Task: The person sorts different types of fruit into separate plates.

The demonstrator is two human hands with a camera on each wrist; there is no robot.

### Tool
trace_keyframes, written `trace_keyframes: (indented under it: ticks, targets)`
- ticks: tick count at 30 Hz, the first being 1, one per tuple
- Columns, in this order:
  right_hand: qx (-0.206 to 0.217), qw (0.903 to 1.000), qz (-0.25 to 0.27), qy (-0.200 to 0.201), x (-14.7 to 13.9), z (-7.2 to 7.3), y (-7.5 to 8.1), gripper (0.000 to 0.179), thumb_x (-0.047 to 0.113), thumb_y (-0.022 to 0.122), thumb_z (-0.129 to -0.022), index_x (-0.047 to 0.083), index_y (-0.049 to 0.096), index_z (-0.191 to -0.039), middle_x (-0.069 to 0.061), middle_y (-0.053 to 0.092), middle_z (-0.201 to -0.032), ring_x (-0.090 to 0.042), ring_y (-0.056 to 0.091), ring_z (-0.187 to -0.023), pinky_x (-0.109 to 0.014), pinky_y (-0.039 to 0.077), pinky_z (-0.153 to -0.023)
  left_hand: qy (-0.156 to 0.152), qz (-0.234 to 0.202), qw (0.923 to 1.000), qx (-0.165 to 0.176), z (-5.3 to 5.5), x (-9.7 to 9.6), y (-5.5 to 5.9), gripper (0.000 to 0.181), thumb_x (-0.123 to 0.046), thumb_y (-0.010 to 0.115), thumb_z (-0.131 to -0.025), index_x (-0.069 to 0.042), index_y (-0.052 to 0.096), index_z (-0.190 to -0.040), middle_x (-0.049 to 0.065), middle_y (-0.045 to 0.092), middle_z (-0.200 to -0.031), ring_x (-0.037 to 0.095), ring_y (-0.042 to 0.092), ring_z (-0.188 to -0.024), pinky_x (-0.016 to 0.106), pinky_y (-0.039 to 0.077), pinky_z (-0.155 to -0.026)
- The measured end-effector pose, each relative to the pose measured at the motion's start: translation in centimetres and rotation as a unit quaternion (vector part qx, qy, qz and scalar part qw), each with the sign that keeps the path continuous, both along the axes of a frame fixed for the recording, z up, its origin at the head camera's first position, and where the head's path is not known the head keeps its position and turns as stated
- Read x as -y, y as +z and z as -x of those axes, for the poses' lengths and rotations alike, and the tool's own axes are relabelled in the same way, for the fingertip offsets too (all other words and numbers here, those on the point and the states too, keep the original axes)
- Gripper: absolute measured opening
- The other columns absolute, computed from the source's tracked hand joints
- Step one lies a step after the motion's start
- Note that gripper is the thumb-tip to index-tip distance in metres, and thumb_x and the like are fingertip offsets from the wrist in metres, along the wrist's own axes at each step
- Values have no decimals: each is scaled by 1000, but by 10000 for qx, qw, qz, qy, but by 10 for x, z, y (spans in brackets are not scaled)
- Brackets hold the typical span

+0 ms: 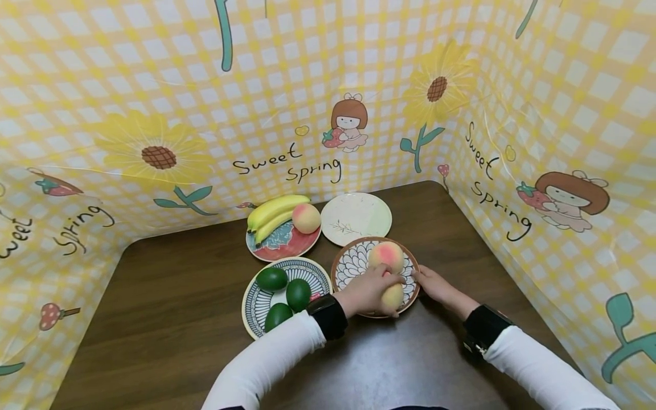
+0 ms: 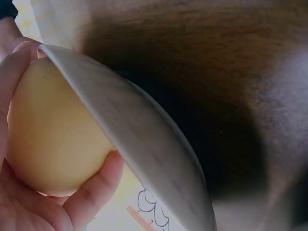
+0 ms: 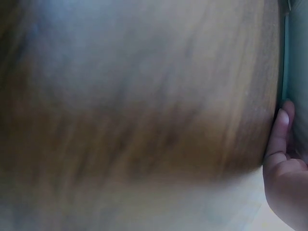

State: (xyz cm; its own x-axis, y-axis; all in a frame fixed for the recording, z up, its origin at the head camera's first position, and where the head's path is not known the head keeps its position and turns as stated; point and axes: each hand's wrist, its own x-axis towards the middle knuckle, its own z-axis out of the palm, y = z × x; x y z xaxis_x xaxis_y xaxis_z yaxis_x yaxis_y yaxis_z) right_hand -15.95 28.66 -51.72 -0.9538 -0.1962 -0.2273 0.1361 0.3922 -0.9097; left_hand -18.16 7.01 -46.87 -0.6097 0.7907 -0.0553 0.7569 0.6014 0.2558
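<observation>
My left hand grips a yellow peach over the near right part of a brown-rimmed plate with a petal pattern. Thumb and fingers curl round this peach in the left wrist view, close against the plate's rim. Just behind it on the same plate lies another peach, with a pink blush. At the plate's right side, my right hand holds the rim between thumb and fingers. Only part of the right hand shows at the edge of the right wrist view.
Left of the brown-rimmed plate, a blue-patterned plate carries three green avocados. Behind it, a red and blue plate bears bananas and a peach. A pale plate stands at the back of the wooden table.
</observation>
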Motion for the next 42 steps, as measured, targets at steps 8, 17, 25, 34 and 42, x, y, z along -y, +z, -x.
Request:
trace_keyframes:
  ticks: [8, 17, 25, 34, 42]
  targets:
    - [-5, 10000, -25, -55, 1, 0, -2, 46, 15, 31, -111, -20, 42, -139, -31, 63, -120, -10, 61, -98, -22, 48, -85, -78, 19, 9991, -416, 0, -4, -3, 78, -55, 88, -73, -28, 60, -140, 6, 59, -133, 24, 59, -121, 37, 59, -88]
    - [-66, 9999, -15, -75, 1, -1, -1, 45, 15, 32, -111, -20, 43, -137, -31, 64, -116, -9, 61, -96, -21, 48, -83, -23, 69, 9975, -704, -5, -7, -8, 77, -56, 85, -76, -26, 57, -141, 7, 58, -134, 26, 59, -117, 37, 60, -86]
    - [-94, 9997, -166, -125, 2, -1, -1, 46, 15, 33, -110, -20, 42, -140, -32, 63, -121, -17, 63, -104, -24, 48, -87, 130, 221, 9951, -951, -10, -7, -9, 74, -58, 77, -84, -21, 54, -144, 8, 58, -135, 26, 60, -117, 37, 61, -82]
    - [-18, 9999, -109, -121, 2, 1, -3, 47, 15, 32, -111, -20, 40, -141, -32, 64, -119, -12, 62, -98, -20, 48, -84, 395, 596, 9788, -1921, -20, -7, -10, 76, -69, 63, -90, -16, 52, -144, 10, 56, -136, 24, 59, -121, 35, 58, -90]
    - [-3, 10000, 26, -94, 2, 0, -2, 47, 14, 32, -110, -21, 40, -140, -33, 63, -120, -12, 61, -99, -18, 47, -82, 280, 510, 9857, -1584, -16, -6, -7, 70, -58, 66, -93, -15, 48, -145, 10, 52, -142, 24, 55, -128, 39, 55, -98]
